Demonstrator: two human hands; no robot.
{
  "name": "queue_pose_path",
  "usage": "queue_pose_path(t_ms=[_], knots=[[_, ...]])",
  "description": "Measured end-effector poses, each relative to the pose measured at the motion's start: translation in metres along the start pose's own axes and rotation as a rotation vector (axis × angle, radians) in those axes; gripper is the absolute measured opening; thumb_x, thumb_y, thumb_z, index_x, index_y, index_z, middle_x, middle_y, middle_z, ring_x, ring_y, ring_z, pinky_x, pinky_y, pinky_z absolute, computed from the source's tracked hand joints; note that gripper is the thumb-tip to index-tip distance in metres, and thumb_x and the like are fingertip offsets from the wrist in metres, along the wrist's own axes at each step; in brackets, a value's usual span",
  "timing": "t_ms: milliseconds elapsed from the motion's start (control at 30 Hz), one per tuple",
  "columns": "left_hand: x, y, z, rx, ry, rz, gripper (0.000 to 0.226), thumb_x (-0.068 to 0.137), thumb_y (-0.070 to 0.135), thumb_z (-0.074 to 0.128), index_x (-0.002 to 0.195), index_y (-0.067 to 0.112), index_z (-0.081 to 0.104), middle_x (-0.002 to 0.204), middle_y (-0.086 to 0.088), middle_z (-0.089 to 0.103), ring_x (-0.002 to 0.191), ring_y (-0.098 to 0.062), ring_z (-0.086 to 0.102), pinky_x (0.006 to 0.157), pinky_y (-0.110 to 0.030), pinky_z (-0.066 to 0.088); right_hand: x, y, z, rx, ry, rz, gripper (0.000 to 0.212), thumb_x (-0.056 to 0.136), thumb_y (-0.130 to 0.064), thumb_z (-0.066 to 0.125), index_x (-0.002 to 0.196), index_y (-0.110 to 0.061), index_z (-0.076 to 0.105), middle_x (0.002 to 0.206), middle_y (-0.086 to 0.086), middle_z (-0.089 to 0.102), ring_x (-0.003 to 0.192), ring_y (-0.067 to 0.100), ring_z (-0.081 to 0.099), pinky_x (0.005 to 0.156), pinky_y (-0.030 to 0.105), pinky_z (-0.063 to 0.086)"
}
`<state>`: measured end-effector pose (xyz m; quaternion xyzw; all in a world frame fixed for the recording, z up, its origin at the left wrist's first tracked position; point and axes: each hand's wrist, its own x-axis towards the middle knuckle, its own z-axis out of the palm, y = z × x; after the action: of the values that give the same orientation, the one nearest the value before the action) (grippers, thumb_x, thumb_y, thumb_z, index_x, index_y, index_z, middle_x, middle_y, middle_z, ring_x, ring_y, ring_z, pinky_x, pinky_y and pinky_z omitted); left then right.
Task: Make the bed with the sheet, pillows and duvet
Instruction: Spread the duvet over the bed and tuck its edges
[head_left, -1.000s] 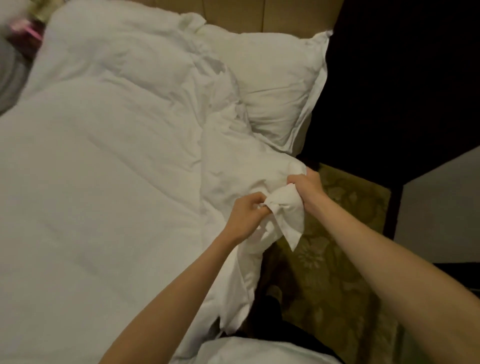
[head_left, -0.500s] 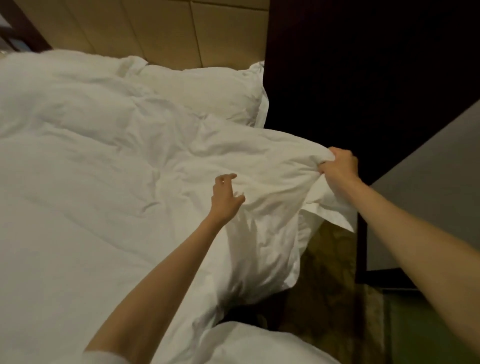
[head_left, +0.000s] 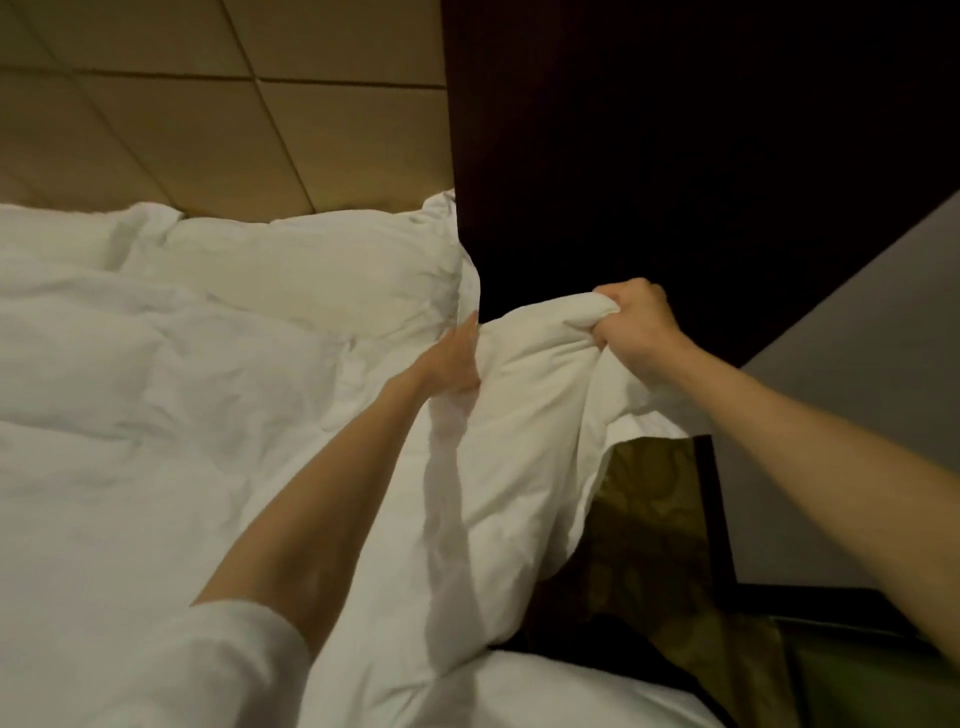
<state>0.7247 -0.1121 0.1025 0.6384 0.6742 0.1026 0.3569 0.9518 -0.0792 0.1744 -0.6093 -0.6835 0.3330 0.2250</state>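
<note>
The white duvet (head_left: 208, 415) lay spread over the bed, rumpled into soft folds, and covered most of the left side of the view. Its near corner was raised off the mattress, out past the bed's edge, so that the cloth hung down in a loose drape above the patterned green carpet (head_left: 644, 519).

The right hand (head_left: 636, 325) gripped that raised corner. Its fingers (head_left: 613, 319) were curled tight into a fist, with a thick bunch of the duvet squeezed inside it, and the arm reached in from the lower right.

The left hand (head_left: 449, 364) was set against the same raised fold, just to the left of the right hand and a little lower. One finger pointed up along the cloth while the others sank behind the fold, so I could not tell whether they were closed on the duvet or only pressing it. A white sleeve (head_left: 208, 670) covered the upper part of that arm.

A white pillow (head_left: 322, 270) lay at the head of the bed, its lower part tucked under the duvet's top edge. Behind it rose a tan padded headboard (head_left: 208, 104), and a dark panel (head_left: 675, 130) stood just to its right.
</note>
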Motion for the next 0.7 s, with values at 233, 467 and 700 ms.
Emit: queue_pose_path(t_ms=[233, 467, 700], knots=[[0.042, -0.009, 0.029, -0.075, 0.283, -0.236, 0.026, 0.097, 0.023, 0.048, 0.114, 0.009, 0.062, 0.115, -0.015, 0.064, 0.108, -0.035, 0.057, 0.078, -0.035, 0.038, 0.048, 0.055, -0.012, -0.084, -0.059, 0.078, 0.023, 0.058, 0.006, 0.055, 0.053, -0.013, 0.043, 0.056, 0.002, 0.042, 0.057, 0.018, 0.043, 0.053, 0.028, 0.029], [0.077, 0.034, 0.003, -0.211, 0.895, -0.169, 0.013, 0.087, 0.010, 0.049, 0.078, 0.002, 0.052, 0.087, -0.011, 0.053, 0.077, -0.028, 0.050, 0.062, -0.030, 0.026, 0.122, 0.092, 0.000, -0.132, -0.100, 0.081, 0.030, 0.064, 0.009, 0.058, 0.086, -0.010, 0.065, 0.085, 0.016, 0.063, 0.077, 0.034, 0.059, 0.062, 0.042, 0.053], [0.097, 0.015, 0.060, -0.202, 0.678, -0.110, 0.021, 0.086, -0.003, 0.049, 0.105, -0.001, 0.057, 0.110, -0.018, 0.050, 0.096, -0.033, 0.051, 0.084, -0.048, 0.044, 0.160, 0.122, 0.036, -0.365, -0.246, 0.187, 0.034, 0.090, -0.005, 0.054, 0.124, -0.006, 0.053, 0.118, 0.019, 0.058, 0.105, 0.036, 0.056, 0.081, 0.040, 0.048]])
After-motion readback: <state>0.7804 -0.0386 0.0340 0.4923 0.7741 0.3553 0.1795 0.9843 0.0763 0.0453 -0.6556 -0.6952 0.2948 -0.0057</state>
